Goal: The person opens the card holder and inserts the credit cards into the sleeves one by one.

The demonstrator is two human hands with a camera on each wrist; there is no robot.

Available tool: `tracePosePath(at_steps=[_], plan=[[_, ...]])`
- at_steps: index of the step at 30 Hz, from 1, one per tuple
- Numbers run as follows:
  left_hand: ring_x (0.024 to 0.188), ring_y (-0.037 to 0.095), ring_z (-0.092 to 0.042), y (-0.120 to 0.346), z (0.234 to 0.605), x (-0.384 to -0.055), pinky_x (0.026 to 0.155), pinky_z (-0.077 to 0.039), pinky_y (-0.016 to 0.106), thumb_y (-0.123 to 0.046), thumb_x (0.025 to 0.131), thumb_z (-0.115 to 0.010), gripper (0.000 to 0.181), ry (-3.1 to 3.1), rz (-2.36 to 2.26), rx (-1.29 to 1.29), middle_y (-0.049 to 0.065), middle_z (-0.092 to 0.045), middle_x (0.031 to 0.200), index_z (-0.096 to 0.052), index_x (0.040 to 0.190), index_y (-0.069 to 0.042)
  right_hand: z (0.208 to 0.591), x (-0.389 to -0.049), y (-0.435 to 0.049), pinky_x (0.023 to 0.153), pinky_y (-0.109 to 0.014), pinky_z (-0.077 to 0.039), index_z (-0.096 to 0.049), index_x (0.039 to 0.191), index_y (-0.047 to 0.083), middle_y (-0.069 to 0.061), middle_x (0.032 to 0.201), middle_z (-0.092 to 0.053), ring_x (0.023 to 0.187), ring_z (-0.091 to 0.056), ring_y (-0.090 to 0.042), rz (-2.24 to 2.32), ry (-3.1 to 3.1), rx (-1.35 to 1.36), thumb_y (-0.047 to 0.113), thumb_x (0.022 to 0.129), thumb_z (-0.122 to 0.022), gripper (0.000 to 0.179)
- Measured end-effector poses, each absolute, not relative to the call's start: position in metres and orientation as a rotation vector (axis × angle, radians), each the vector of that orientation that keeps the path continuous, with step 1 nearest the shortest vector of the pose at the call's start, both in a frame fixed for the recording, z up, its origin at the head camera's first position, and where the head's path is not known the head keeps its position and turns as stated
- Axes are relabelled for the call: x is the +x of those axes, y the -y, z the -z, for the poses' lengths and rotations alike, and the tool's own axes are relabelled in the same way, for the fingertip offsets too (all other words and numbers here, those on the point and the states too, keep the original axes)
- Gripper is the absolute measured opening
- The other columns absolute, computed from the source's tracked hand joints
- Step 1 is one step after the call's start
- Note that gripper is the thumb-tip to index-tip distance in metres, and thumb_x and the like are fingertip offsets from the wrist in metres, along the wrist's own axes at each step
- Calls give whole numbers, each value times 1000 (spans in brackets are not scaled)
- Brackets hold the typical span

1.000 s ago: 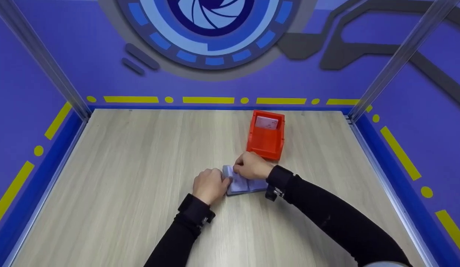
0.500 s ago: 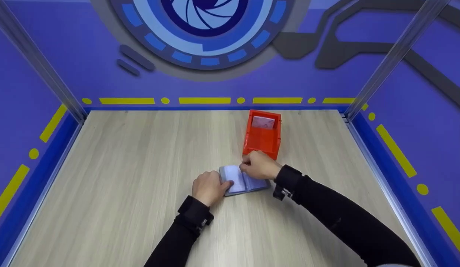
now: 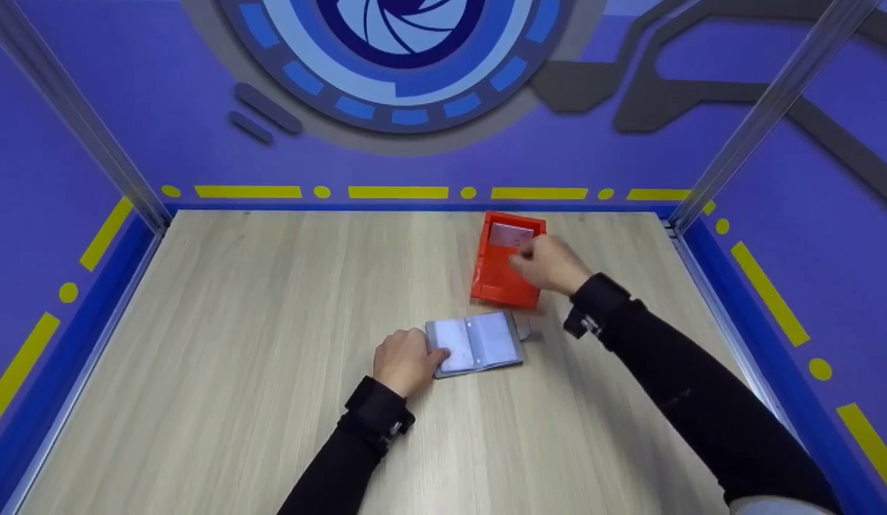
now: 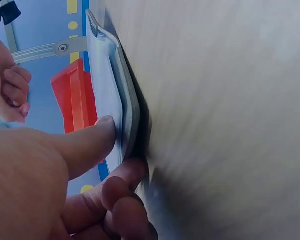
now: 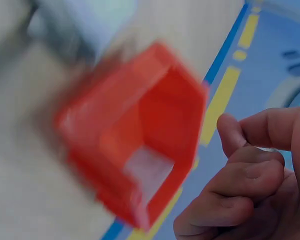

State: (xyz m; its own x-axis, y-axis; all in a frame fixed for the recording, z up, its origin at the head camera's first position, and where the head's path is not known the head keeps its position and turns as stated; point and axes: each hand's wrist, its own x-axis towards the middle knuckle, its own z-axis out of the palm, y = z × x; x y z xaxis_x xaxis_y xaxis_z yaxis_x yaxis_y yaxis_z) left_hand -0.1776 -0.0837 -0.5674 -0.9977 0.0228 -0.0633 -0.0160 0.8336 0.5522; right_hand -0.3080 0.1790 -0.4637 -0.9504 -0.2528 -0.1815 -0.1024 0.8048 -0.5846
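An open card holder (image 3: 495, 340) with a grey cover and pale plastic sleeves lies on the table. My left hand (image 3: 403, 363) pinches its left edge; in the left wrist view the thumb (image 4: 92, 145) presses on the sleeves while fingers reach under the cover. A snap tab (image 4: 62, 48) sticks out from its far side. Over the right side of a red bin (image 3: 492, 275) is my right hand (image 3: 551, 263), fingers loosely curled, nothing showing between them. Inside the bin, a pinkish card (image 3: 511, 234) leans against the back wall; it shows blurred in the right wrist view.
The wooden table (image 3: 272, 322) is bounded by a blue back wall (image 3: 386, 168) and side walls, with metal posts at the corners. The red bin stands near the back, just beyond the card holder.
My right hand has left the card holder's sleeves and moved back and right over the bin. The sleeves now lie uncovered on both sides. My left hand keeps its hold.
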Motion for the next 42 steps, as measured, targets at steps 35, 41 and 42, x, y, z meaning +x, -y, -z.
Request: tracePosePath(at_steps=[35,41,42], plan=[[57,12,-41,82,569,-179,53,-32,31,-40,94,-87,55,-2945,-934,12,-9,-44,62,-48,61,-20,508,-419,-196,79,-58,-63,-68,119,-5,-26,109,-74,92,-75,-43,-35,-3195,-249,39,99,-83,50],[57,11,-39,83,569,-180,53,-31,30,-40,94,-87,57,-2955,-924,11,-9,-41,62,-46,60,-21,510,-421,-190,82,-62,-64,-68,126,-7,-29,118,-74,98,-76,-47,33,-3217,-233,32,100,-82,49],[58,11,-39,84,569,-180,53,-30,30,-40,94,-87,57,-2959,-922,12,-9,-40,62,-46,60,-21,510,-422,-189,82,-63,-64,-68,126,-7,-29,119,-74,97,-76,-47,43,-3223,-235,30,100,-82,48]])
